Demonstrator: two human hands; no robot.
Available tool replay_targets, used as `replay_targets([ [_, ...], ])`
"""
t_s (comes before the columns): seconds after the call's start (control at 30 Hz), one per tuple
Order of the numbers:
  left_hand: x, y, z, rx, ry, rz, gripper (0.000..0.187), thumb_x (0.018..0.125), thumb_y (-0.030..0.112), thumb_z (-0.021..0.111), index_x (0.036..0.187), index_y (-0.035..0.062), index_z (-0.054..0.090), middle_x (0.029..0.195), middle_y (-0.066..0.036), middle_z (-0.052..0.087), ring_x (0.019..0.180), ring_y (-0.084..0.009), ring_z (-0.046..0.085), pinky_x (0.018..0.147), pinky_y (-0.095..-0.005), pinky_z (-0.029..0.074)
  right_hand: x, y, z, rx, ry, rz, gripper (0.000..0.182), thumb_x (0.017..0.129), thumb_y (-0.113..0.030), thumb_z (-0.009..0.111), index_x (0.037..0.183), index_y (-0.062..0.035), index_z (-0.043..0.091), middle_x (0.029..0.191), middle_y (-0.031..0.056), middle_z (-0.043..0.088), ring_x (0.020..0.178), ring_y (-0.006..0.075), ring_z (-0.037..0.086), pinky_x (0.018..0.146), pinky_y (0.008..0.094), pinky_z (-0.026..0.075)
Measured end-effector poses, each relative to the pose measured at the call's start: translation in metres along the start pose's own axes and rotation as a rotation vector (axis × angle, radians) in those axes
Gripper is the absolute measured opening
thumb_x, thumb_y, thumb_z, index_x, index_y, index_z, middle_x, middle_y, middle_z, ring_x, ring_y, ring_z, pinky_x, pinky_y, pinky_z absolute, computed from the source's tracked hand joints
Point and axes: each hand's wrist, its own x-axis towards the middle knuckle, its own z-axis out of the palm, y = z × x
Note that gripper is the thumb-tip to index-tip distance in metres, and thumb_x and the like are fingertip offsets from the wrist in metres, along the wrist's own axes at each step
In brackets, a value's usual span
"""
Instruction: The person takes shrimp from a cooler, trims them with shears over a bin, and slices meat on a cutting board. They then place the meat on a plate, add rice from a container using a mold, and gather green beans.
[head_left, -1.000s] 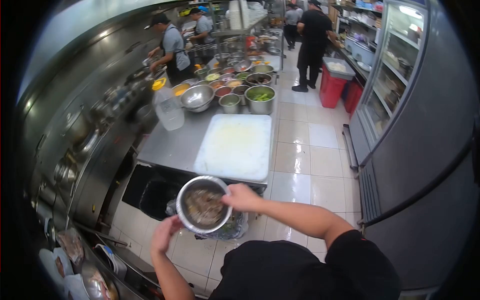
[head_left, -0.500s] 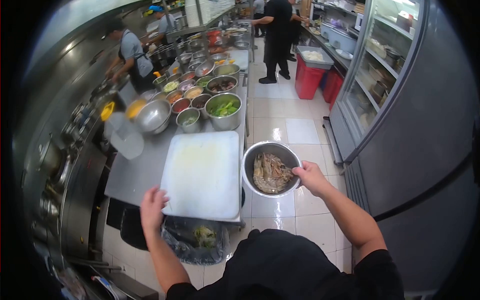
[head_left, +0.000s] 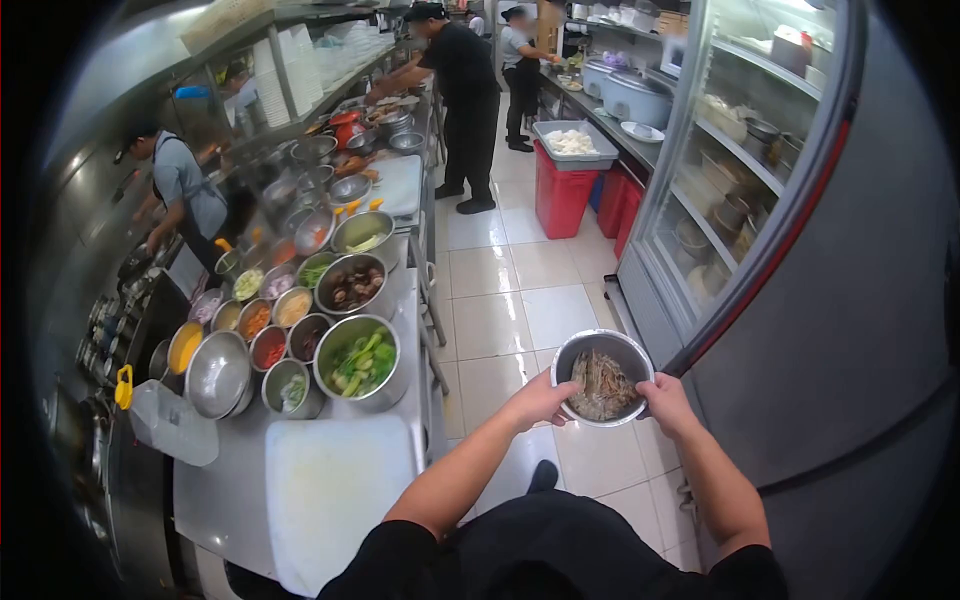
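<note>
Both of my hands grip a round metal bowl (head_left: 632,350) over the tiled floor, beside the fridge. My left hand (head_left: 543,402) is closed on its left rim, thumb over the edge. On the right rim, my right hand (head_left: 667,402) is closed the same way. Raw shrimp (head_left: 602,386), greyish brown with shells on, lie inside the bowl. To my left, a white cutting board (head_left: 340,495) rests bare on the steel table (head_left: 215,505).
Several metal pots, one with green vegetables (head_left: 362,362), crowd the table, near a clear jug (head_left: 175,425). A glass-door fridge (head_left: 735,170) stands right. A red bin (head_left: 570,195) carries a grey tub. A person in black (head_left: 465,90) stands at the table; others work farther off.
My left hand has come from beside the cutting board to the bowl's left rim. The bowl has moved right, away from the table, and my view has shifted forward along the aisle.
</note>
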Motion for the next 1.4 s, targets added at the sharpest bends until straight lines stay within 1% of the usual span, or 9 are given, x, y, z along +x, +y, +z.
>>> replay_targets([
  [0.27,0.100,0.011,-0.119,-0.368,0.452,0.019,0.042,0.088,0.010,0.051,0.129,0.0009,0.049,0.109,-0.014,0.064,0.089,-0.0233,0.067,0.062,-0.0358,0.062,0.196,-0.072,0.064,0.211,-0.330,0.064,0.033,0.095,-0.029,0.062,0.103,0.0024,0.059,0.095,0.0106,0.064,0.077,0.0192,0.068,0.065,0.0314,0.056],
  [0.6,0.211,0.078,-0.317,-0.379,0.909,0.142,0.038,0.089,0.006,0.046,0.126,-0.0005,0.049,0.107,-0.015,0.064,0.081,-0.0227,0.069,0.061,-0.0362,0.061,0.496,-0.053,0.103,-1.036,-0.561,-0.427,0.051,0.088,-0.047,0.065,0.103,0.0013,0.070,0.099,0.0215,0.071,0.091,0.0341,0.069,0.084,0.0408,0.053],
  [0.77,0.276,0.131,-0.402,-0.496,0.926,0.226,0.040,0.091,0.007,0.045,0.131,0.0018,0.044,0.112,-0.015,0.062,0.085,-0.0220,0.068,0.061,-0.0342,0.061,0.588,-0.007,-0.012,-1.289,-0.446,0.073,0.059,0.085,-0.052,0.061,0.086,0.0053,0.072,0.090,0.0295,0.068,0.090,0.0447,0.066,0.081,0.0493,0.052],
  [0.9,0.316,0.172,-0.471,-0.424,0.923,0.208,0.041,0.091,0.008,0.046,0.132,0.0035,0.043,0.113,-0.015,0.062,0.088,-0.0223,0.068,0.062,-0.0336,0.061,0.614,0.039,-0.090,-0.803,-0.148,0.516,0.052,0.089,-0.045,0.065,0.067,0.0018,0.063,0.063,0.0149,0.064,0.051,0.0241,0.064,0.047,0.0415,0.049],
  [1.07,0.359,0.202,-0.546,-0.436,0.969,0.268,0.043,0.088,0.005,0.047,0.131,0.0023,0.045,0.109,-0.014,0.064,0.085,-0.0220,0.068,0.063,-0.0337,0.061,0.725,0.062,-0.081,-0.648,-0.131,0.658,0.048,0.088,-0.045,0.065,0.078,0.0021,0.065,0.064,0.0111,0.064,0.053,0.0254,0.062,0.049,0.0401,0.048],
  [1.13,0.374,0.218,-0.561,-0.446,1.041,0.223,0.045,0.087,0.004,0.045,0.132,0.0020,0.045,0.110,-0.014,0.064,0.083,-0.0223,0.069,0.062,-0.0334,0.060,0.811,0.032,-0.024,-0.912,-0.224,0.286,0.047,0.086,-0.044,0.068,0.081,0.0030,0.066,0.068,0.0143,0.066,0.056,0.0292,0.062,0.053,0.0407,0.049],
  [1.17,0.380,0.232,-0.567,-0.440,1.091,0.219,0.046,0.086,0.003,0.045,0.132,0.0016,0.046,0.110,-0.014,0.064,0.082,-0.0227,0.069,0.061,-0.0337,0.060,0.865,0.016,0.019,-1.072,-0.379,0.055,0.058,0.080,-0.046,0.073,0.104,0.0065,0.068,0.104,0.0282,0.069,0.099,0.0378,0.067,0.087,0.0430,0.052],
  [1.3,0.405,0.255,-0.597,-0.482,1.127,0.238,0.047,0.085,0.002,0.045,0.132,0.0002,0.045,0.110,-0.016,0.063,0.080,-0.0241,0.070,0.062,-0.0354,0.060,0.879,-0.224,0.242,-0.690,-0.690,-0.266,0.098,0.078,-0.035,0.081,0.150,0.0018,0.025,0.138,0.0295,0.049,0.120,0.0385,0.058,0.096,0.0421,0.051],
  [1.4,0.409,0.265,-0.610,-0.520,1.184,0.253,0.049,0.084,0.001,0.046,0.133,-0.0004,0.044,0.110,-0.016,0.063,0.080,-0.0247,0.070,0.064,-0.0370,0.061,0.876,-0.329,0.349,-0.531,-0.947,-0.726,0.099,0.072,-0.024,0.086,0.151,-0.0091,0.029,0.142,0.0246,0.045,0.114,0.0352,0.060,0.093,0.0401,0.052],
])
